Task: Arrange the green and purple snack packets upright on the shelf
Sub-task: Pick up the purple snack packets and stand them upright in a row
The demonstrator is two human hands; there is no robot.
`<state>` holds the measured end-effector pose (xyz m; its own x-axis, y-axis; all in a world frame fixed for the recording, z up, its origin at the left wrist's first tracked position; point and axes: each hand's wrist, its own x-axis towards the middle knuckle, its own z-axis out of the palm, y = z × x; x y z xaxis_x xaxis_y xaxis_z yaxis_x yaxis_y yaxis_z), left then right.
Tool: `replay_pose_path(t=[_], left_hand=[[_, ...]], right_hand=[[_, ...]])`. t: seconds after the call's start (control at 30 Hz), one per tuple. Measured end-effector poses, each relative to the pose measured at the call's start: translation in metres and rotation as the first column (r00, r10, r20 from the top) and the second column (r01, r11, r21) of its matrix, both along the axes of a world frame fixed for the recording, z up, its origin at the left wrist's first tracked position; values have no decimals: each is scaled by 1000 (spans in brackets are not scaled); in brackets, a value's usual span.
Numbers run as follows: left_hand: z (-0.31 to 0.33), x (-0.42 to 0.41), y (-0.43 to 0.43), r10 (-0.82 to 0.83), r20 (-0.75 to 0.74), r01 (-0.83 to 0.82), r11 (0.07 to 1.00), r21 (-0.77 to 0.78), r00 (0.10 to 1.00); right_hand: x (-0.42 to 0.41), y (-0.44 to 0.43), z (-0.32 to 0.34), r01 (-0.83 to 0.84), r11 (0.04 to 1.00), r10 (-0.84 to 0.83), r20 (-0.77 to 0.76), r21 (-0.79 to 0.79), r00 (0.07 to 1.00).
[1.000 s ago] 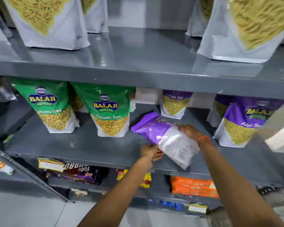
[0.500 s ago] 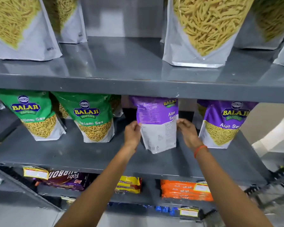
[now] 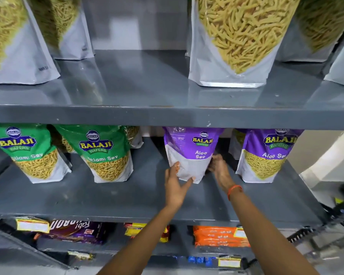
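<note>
Grey metal shelf [image 3: 87, 197] fills the view; my packets stand on its middle tier. Tier above, 12 o'clock: big clear-fronted sev pouches [image 3: 234, 46], upright. Middle tier, 9 o'clock side: two green snack packets [image 3: 105, 153], both upright, fronts out, more green behind them. At 3 o'clock: one purple packet [image 3: 266, 155] upright, front out, another partly hidden behind it. Centre, between the green pair and that one: the purple snack packet [image 3: 191, 153] I am holding, roughly upright, turned at an angle so part of its back panel shows, base just at the shelf surface. My left hand [image 3: 176, 187] cups its lower left corner, thumb on the face, fingers under. My right hand [image 3: 219, 169] presses flat on its right edge, fingers closed against it. Orange band [image 3: 234, 190] on my right wrist. Bottom tier, 6 o'clock: orange packs [image 3: 216, 236] and a dark pack [image 3: 77, 231], lying flat.
</note>
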<state>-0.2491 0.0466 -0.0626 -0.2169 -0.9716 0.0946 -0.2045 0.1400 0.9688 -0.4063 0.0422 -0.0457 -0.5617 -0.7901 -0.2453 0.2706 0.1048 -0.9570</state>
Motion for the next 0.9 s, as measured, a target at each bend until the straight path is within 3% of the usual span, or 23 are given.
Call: replay_pose_path(t=[0.17,0.27,0.4,0.47,0.57,0.7,0.9], left_hand=[[-4,6,2,-76,30,75,997,13,997],[-3,1,-3,-44,185,56,997,-61,982],[-1,-3,-19,-3,287,16,999,-44,958],[-2,1,-28,-25,265,32,999,-21,964],[-1,18,-45,-186,139,172,979,108,973],[7,40,-73,-409,53,391,898,204,911],[13,50,-76,-397,78,370,899,235,915]], right_hand=[[19,21,-25,-110,994,110,43,-17,993],[29,24,-31,-94,995,95,18,-31,995],[22,29,-29,-128,991,131,-159,27,979],[18,29,-26,-125,990,138,-238,70,961],[11,23,-20,-127,987,151,-295,100,943],[-1,17,-16,-339,935,354,-235,102,905],[9,25,-25,-274,957,291,-312,99,905]])
